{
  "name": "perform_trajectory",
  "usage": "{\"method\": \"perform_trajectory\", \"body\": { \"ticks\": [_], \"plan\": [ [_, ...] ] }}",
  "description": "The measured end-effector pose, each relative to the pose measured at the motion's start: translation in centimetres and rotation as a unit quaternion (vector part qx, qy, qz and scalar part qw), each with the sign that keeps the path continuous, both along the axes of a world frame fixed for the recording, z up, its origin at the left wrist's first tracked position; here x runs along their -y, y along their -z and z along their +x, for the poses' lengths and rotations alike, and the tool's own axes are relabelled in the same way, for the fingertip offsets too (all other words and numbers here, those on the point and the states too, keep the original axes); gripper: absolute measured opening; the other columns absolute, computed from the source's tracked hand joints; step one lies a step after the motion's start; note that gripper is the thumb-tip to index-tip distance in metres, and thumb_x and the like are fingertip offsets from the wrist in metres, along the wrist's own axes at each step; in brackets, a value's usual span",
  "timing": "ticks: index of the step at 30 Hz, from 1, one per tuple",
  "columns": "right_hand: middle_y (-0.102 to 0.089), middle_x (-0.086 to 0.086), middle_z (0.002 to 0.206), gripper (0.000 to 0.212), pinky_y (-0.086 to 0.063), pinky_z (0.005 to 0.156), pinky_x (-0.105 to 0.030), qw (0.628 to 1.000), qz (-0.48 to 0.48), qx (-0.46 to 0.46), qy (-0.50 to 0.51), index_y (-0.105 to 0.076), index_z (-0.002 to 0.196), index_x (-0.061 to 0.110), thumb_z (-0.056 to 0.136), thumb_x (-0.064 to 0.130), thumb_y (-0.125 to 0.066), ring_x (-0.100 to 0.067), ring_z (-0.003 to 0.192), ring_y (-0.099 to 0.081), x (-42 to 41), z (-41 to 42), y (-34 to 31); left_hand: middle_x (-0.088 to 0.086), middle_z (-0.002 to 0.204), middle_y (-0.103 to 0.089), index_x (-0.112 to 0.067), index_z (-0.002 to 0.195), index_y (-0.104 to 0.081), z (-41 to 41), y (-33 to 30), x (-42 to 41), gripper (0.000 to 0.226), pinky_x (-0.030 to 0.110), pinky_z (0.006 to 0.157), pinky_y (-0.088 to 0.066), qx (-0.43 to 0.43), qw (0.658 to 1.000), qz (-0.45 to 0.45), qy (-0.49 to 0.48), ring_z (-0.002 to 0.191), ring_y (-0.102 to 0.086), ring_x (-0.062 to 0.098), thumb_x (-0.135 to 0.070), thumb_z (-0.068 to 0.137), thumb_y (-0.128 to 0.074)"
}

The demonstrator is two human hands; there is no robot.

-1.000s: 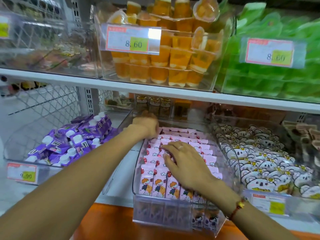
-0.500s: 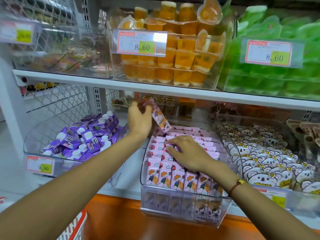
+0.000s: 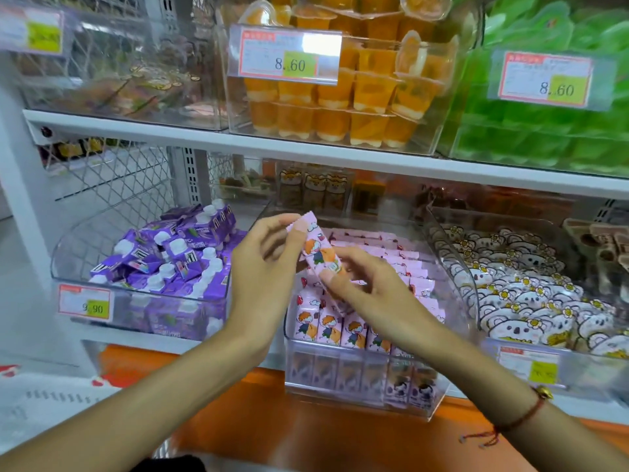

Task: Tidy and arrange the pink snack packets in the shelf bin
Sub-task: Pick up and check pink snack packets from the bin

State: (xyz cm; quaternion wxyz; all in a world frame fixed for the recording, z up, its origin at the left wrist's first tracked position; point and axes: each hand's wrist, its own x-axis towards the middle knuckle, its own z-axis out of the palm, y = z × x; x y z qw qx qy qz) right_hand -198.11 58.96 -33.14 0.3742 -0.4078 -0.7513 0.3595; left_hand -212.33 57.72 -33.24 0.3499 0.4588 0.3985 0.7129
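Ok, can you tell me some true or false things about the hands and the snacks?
1. Both hands, left hand and right hand, hold one pink cartoon snack packet. True.
2. That packet lies flat inside the clear plastic shelf bin. False: it is held up above the bin.
3. The purple pouches with white caps sit in the bin left of the pink one. True.
4. The orange jelly cups are on the bottom shelf. False: they are on the shelf above.
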Motion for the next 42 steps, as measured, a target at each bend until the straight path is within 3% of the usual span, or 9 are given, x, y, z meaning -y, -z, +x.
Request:
{"method": "perform_trajectory", "body": {
  "ticks": [5,10,13,17,20,26,29,36,42],
  "plan": [
    [-0.071,0.008,0.082,0.016,-0.048,0.06,-0.012,0.96,-0.201,-0.187,0.055,-0.064,0.103,0.015,0.093,0.026,-0.058,0.0,0.071,-0.066,-0.6,0.4,-0.1,-0.009,0.116,-0.063,-0.024,0.111,-0.057,-0.5,0.7,-0.2,0.025,0.03,0.091,-0.053,-0.119,0.993,0.004,0.021,0.102,-0.063,0.001,-0.008,0.092,-0.058],
    [-0.072,0.007,0.081,0.011,-0.05,0.062,-0.016,0.951,-0.216,-0.213,0.058,-0.066,0.098,0.018,0.091,0.026,-0.061,-0.005,0.075,-0.068,-0.5,0.7,0.0,-0.019,0.106,-0.063,-0.035,0.108,-0.059,-0.3,1.5,0.4,0.026,0.012,0.073,-0.051,-0.236,0.968,-0.005,0.081,0.093,-0.062,-0.004,-0.022,0.087,-0.067],
    [-0.072,0.003,0.081,0.012,-0.052,0.064,-0.019,0.94,-0.231,-0.244,0.06,-0.064,0.097,0.014,0.089,0.022,-0.064,-0.007,0.076,-0.069,-0.5,0.8,0.0,-0.019,0.109,-0.061,-0.041,0.113,-0.055,-0.2,1.7,0.6,0.039,0.01,0.072,-0.05,-0.301,0.951,-0.003,0.073,0.098,-0.059,-0.005,-0.038,0.078,-0.074],
    [-0.073,-0.004,0.093,0.022,-0.054,0.064,-0.021,0.934,-0.231,-0.268,0.044,-0.062,0.106,0.009,0.088,0.019,-0.065,-0.013,0.085,-0.071,-0.4,1.0,-0.1,-0.025,0.109,-0.058,-0.044,0.112,-0.051,0.1,1.6,0.6,0.045,0.015,0.068,-0.051,-0.354,0.934,0.017,0.039,0.094,-0.058,-0.004,-0.034,0.076,-0.077],
    [-0.072,-0.002,0.101,0.016,-0.055,0.075,-0.024,0.937,-0.206,-0.28,0.037,-0.061,0.106,0.014,0.091,0.022,-0.058,-0.012,0.091,-0.069,-0.5,1.1,-0.2,-0.033,0.103,-0.058,-0.047,0.111,-0.052,0.2,1.6,0.6,0.042,0.007,0.067,-0.047,-0.341,0.938,0.029,0.043,0.094,-0.057,-0.009,-0.027,0.081,-0.074],
    [-0.071,0.001,0.102,0.015,-0.053,0.083,-0.023,0.951,-0.133,-0.274,0.055,-0.061,0.107,0.015,0.095,0.022,-0.056,-0.011,0.097,-0.067,-0.5,1.6,-0.8,-0.023,0.119,-0.06,-0.035,0.117,-0.053,0.2,2.1,0.2,0.03,0.016,0.094,-0.044,-0.377,0.924,0.047,0.026,0.112,-0.054,-0.005,-0.02,0.092,-0.06],
    [-0.07,-0.007,0.105,0.033,-0.057,0.079,-0.022,0.952,-0.078,-0.274,0.116,-0.057,0.114,0.006,0.086,0.018,-0.068,-0.012,0.09,-0.071,-0.4,1.5,-0.6,-0.026,0.121,-0.054,-0.038,0.119,-0.051,0.4,2.0,0.3,0.038,0.002,0.087,-0.035,-0.397,0.915,0.073,0.008,0.111,-0.049,-0.007,-0.022,0.088,-0.066],
    [-0.065,0.0,0.096,0.03,-0.051,0.07,-0.014,0.976,0.031,-0.197,0.088,-0.056,0.102,0.011,0.08,0.021,-0.074,-0.007,0.087,-0.065,0.5,1.2,-0.6,-0.025,0.107,-0.062,-0.041,0.112,-0.051,0.5,1.8,0.2,0.035,0.027,0.079,-0.052,-0.374,0.924,0.079,0.0,0.097,-0.059,-0.003,-0.031,0.085,-0.07],
    [-0.069,0.005,0.107,0.027,-0.052,0.075,-0.014,0.982,-0.011,-0.165,0.087,-0.061,0.115,0.022,0.089,0.027,-0.064,-0.005,0.095,-0.065,0.2,1.5,-0.9,-0.018,0.104,-0.068,-0.03,0.122,-0.049,0.7,1.1,0.2,0.033,0.01,0.069,-0.051,-0.206,0.969,-0.038,0.128,0.092,-0.066,-0.005,-0.026,0.091,-0.061]
  ]
}}
